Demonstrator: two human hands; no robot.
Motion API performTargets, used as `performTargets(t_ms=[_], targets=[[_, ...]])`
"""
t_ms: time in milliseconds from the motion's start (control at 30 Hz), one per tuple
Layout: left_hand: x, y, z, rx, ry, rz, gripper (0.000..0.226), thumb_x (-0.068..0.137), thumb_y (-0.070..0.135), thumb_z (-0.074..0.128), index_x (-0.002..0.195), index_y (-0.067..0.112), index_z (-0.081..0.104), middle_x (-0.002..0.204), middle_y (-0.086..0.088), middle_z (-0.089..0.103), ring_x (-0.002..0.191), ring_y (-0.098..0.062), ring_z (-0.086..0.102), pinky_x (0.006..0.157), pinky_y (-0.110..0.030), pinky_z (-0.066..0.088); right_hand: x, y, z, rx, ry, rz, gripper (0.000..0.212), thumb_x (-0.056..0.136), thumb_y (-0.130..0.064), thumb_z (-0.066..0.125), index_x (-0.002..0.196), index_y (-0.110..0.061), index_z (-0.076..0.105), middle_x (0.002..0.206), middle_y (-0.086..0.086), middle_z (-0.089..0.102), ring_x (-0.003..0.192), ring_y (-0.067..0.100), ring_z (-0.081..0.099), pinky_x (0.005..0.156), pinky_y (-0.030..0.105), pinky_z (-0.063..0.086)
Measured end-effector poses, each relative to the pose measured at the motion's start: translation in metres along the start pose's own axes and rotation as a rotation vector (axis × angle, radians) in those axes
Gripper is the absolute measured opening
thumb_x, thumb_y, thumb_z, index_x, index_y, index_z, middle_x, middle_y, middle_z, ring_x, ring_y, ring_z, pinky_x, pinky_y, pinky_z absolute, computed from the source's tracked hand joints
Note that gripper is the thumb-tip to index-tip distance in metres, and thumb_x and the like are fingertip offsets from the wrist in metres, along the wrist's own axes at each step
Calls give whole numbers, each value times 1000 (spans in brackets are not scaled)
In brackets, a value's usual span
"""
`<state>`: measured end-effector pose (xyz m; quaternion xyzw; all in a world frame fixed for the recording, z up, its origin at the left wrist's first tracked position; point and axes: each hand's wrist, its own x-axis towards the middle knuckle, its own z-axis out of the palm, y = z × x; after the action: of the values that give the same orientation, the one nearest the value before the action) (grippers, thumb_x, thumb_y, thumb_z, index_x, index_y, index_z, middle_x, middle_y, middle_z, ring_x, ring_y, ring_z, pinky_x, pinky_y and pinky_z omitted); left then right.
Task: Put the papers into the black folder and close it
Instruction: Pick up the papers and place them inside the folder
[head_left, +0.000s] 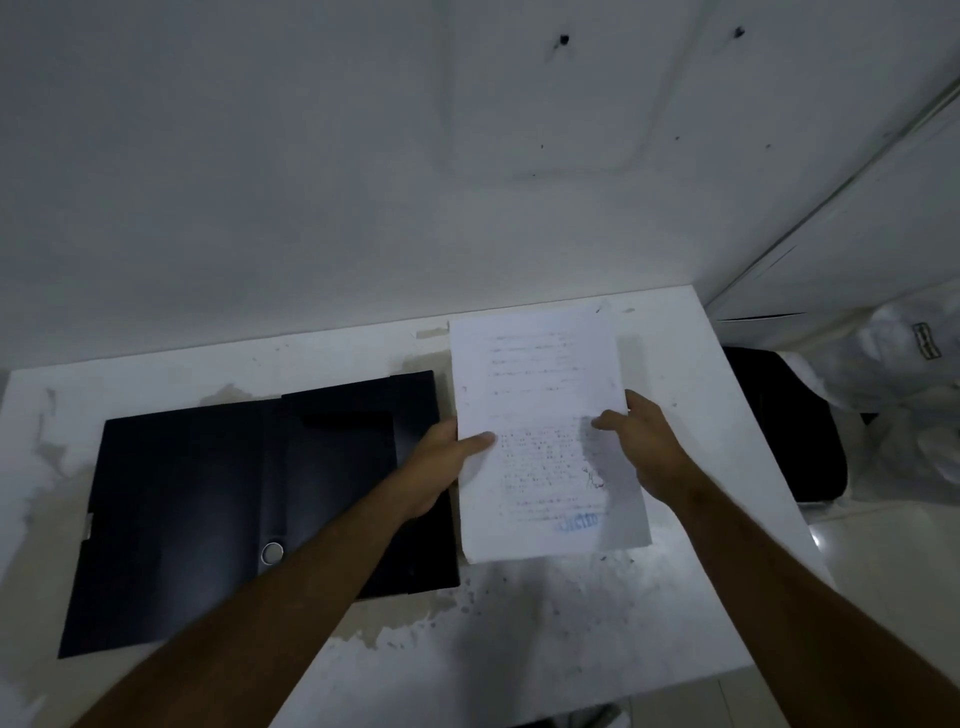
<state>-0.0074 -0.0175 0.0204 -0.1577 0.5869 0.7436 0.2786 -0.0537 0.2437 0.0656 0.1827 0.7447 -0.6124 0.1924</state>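
A: status on the papers (545, 431)?

B: Held by both hands, just right of the black folder (234, 499). Stack looks lifted and tilted off the tabletop (519, 649), its near edge casting a shadow below. Printed text face up, blue stamp near the bottom edge.

A: grip?

B: left hand (441, 462) pinches the stack's left edge, thumb on top, the other fingers under the sheets and hidden. right hand (644, 447) grips the right edge, thumb on the page, the rest behind the paper. Both closed on the stack.

A: folder?

B: Open, lying flat on the tabletop, both covers spread. Inner flaps visible on the right half. Small silver round button (271, 552) near the spine at the near end. Left forearm crosses over the folder's right half; the left hand sits at the folder's right edge.

A: any paper inside the folder?

B: Interior is dark, can't tell detail. The stack I can see is outside it, to its right.

A: surroundings?

B: Tabletop is white, chipped and stained around the folder. White wall (363, 182) behind the folder. Right of the tabletop, well apart from the folder, something black (779, 441) with a white plastic bag (893, 395) over it.
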Motion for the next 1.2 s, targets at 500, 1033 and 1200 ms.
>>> performTargets(t_ms=[500,1033,1200], targets=[[-149,-17,-229,-39,500,-55,38,96,6,59,134,8,60,121,-5,72,113,-28,66,105,-48,46,-27,60,182,-553,-112,-123,66,81,-53,71,131,-15,49,132,12,50,117,30,54,96,43,49],[-185,-14,-356,206,530,-268,30,96,7,60,126,9,60,119,-11,66,95,-26,64,90,-45,46,-35,94,232,-896,-147,-62,113,77,-46,76,155,-20,-1,158,14,26,138,45,29,107,62,37],[-161,-17,-353,193,490,-274,37,96,7,60,133,7,59,122,-12,67,109,-36,64,99,-54,48,-35,94,236,-905,-127,-54,112,78,-45,76,156,-19,-1,158,14,25,138,44,29,106,61,37]])
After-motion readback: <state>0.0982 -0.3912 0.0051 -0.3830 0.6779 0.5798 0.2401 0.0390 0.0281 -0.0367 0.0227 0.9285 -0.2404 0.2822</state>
